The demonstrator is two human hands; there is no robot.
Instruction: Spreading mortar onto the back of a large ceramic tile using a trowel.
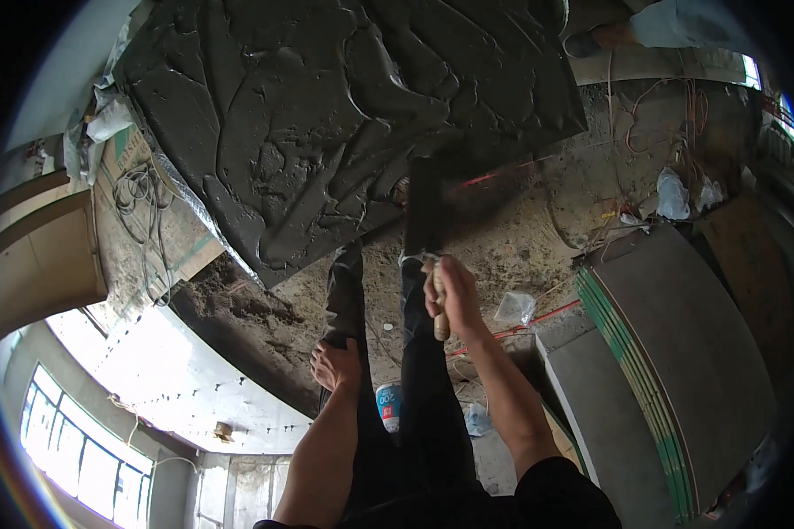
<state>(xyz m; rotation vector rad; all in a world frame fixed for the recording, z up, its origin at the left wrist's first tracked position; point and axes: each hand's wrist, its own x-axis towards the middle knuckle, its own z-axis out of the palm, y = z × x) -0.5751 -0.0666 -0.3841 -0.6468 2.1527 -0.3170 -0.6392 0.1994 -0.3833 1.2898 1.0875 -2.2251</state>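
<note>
My right hand (pixel 450 295) grips the wooden handle (pixel 441 322) of a trowel, its rectangular blade (pixel 423 203) dark with mortar. Just beyond the blade, a large slab (pixel 344 106) fills the upper middle of the view, coated in thick, wet, dark grey mortar with uneven ridges. My left hand (pixel 333 361) rests on my left leg near the knee, fingers apart and slightly bent, holding nothing.
Another person's arm (pixel 653 26) shows at upper right. Dirty floor (pixel 503 229) holds cables, plastic bags (pixel 672 192) and a blue tub (pixel 388 406). Stacked grey boards (pixel 679 344) stand right; cardboard (pixel 119 163) with coiled cable and a curved-looking brown panel (pixel 44 256) lie left.
</note>
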